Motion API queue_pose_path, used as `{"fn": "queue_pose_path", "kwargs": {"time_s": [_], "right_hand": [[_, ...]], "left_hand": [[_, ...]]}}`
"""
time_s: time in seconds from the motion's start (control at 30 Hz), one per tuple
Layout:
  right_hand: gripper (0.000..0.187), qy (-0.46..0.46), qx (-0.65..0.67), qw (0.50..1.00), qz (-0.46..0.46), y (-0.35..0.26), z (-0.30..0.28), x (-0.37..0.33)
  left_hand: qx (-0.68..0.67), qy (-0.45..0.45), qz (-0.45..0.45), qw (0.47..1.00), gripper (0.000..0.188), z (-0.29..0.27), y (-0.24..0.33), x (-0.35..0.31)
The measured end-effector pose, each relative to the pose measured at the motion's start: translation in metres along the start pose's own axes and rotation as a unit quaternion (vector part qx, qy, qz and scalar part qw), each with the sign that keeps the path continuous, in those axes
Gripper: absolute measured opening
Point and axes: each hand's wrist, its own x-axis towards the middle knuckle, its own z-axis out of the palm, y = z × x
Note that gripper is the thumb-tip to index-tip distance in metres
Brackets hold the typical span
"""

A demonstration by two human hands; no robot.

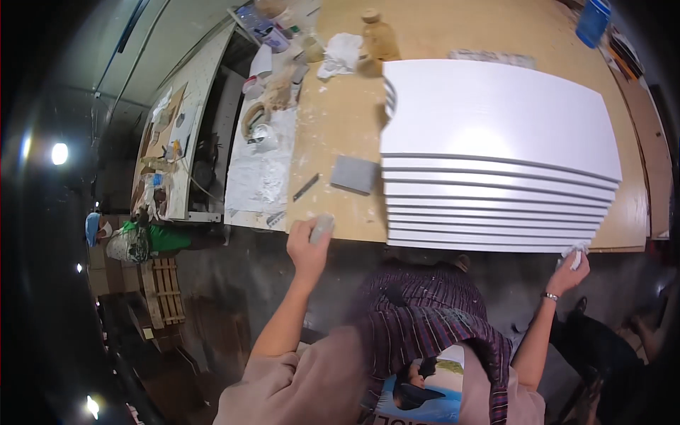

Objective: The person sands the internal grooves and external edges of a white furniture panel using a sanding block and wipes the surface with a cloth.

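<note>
A stack of white panels point(496, 113) lies on the wooden worktable, its front edges stepped one below another. My left hand point(304, 251) is closed around a small grey block point(322, 229), which looks like a sanding sponge, at the table's front edge left of the stack. At the stack's front right corner, my right hand point(567, 276) is closed on a crumpled white cloth point(576, 258) and holds it against or very near the panel edge. A flat grey pad point(354, 175) and a thin dark strip point(306, 187) lie on the wood beyond my left hand.
An amber bottle point(381, 39) and a crumpled white rag point(341, 55) stand behind the stack's left side. Along the left, a white-smeared surface point(258, 180) carries a tape roll point(253, 120) and clutter. A blue container point(593, 23) is far right. Another person's dark-clothed legs point(595, 347) show lower right.
</note>
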Motion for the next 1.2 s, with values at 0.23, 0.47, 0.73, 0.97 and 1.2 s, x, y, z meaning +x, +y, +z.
{"fn": "queue_pose_path", "kwargs": {"time_s": [0.23, 0.47, 0.73, 0.97, 1.2], "right_hand": [[0.029, -0.059, -0.057, 0.996, -0.041, -0.060, 0.012, -0.042], [0.016, -0.028, -0.098, 0.989, -0.107, -0.100, 0.012, -0.080], [0.017, -0.098, -0.002, 0.994, -0.040, -0.239, 0.017, -0.179], [0.024, -0.132, 0.076, 0.988, -0.013, -0.273, 0.004, -0.203], [0.018, -0.114, 0.064, 0.990, -0.053, -0.218, 0.015, -0.184]], "left_hand": [[0.025, 0.053, -0.065, 0.996, 0.025, -0.026, -0.128, 0.113], [0.140, 0.056, 0.048, 0.987, 0.038, 0.029, -0.196, 0.215], [-0.276, -0.107, 0.234, 0.926, 0.023, 0.031, 0.019, 0.228], [-0.232, -0.263, 0.462, 0.814, 0.043, 0.112, 0.186, 0.200], [-0.039, -0.276, 0.563, 0.778, 0.068, 0.129, 0.216, 0.186]]}}
